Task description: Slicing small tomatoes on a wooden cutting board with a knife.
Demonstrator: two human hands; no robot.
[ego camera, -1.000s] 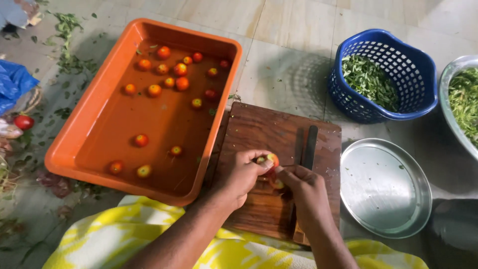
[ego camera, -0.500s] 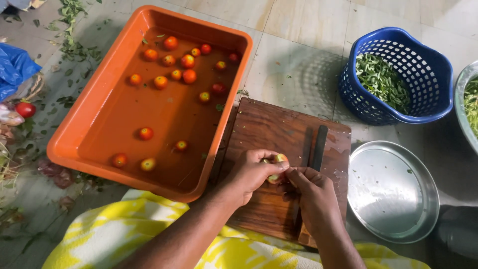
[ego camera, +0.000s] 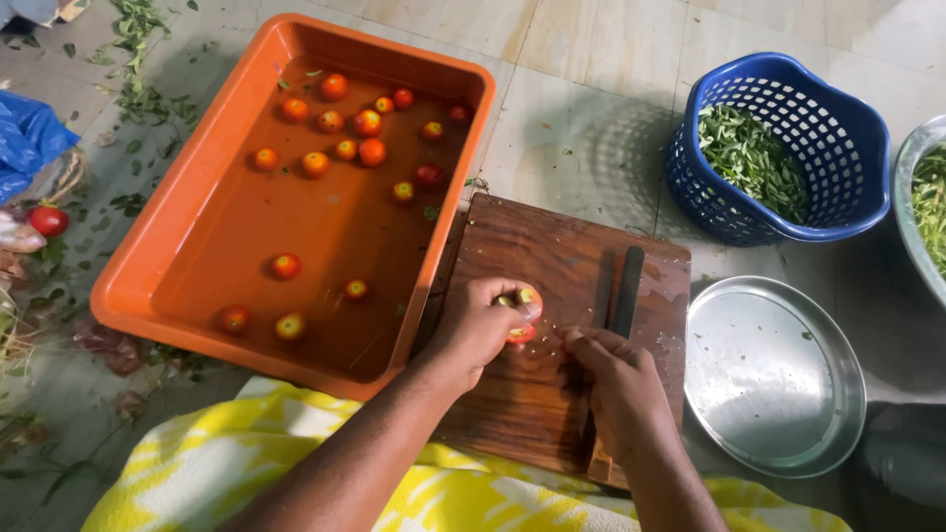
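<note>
My left hand [ego camera: 478, 330] pinches a small red-yellow tomato [ego camera: 528, 298] on the dark wooden cutting board [ego camera: 552, 246]. A cut piece [ego camera: 520, 334] lies just under its fingertips. My right hand [ego camera: 616, 384] rests on the board beside it, closed over the handle of a knife. The knife's dark blade [ego camera: 627, 291] points away from me along the board's right side. The fingertips of the two hands are almost touching.
An orange tray [ego camera: 187, 246] of water with several floating tomatoes sits to the left of the board. A steel plate [ego camera: 774, 379] lies right of it. A blue basket [ego camera: 788, 108] and a steel bowl [ego camera: 912, 187] hold greens. Leaf scraps, a blue bag [ego camera: 30, 138] and a loose tomato [ego camera: 47, 220] lie far left.
Both hands stay on the board around the tomato. The left fingers have shifted their pinch slightly, and the view has drifted a little.
</note>
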